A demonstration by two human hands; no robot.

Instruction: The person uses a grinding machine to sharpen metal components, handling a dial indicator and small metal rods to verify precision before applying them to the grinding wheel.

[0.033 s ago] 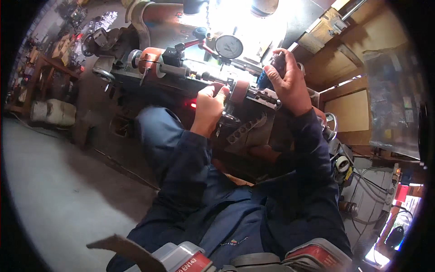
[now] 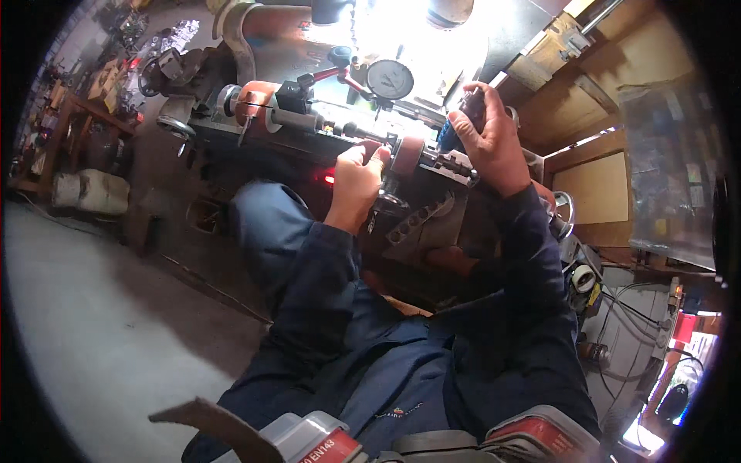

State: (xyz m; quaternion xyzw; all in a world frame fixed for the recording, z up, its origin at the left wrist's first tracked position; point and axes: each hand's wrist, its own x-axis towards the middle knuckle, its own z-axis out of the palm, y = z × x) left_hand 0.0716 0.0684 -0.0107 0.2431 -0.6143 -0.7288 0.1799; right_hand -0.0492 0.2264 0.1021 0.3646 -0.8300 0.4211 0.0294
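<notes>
My left hand [image 2: 357,181] is closed, thumb and fingertips pressed together at the near side of a small bench machine that looks like a lathe [image 2: 216,123]. Whatever lies in that pinch is too small to make out. Beside those fingertips sits a reddish-brown round part [image 2: 408,157] on the machine. My right hand [image 2: 494,143] curls, thumb and fingers, around a dark thing with a blue part [image 2: 447,136], at the machine's right end. A round dial indicator [image 2: 390,79] on a red jointed arm [image 2: 328,75] stands just behind the machine, its tip pointing down at the bed.
A bright lamp glares over the back. At the left end are a handwheel [image 2: 176,127] and an orange-red headstock [image 2: 256,106]. Below my hands hangs a plate with a row of holes [image 2: 421,220]. Wooden boards and a plastic sheet [image 2: 668,177] stand to the right.
</notes>
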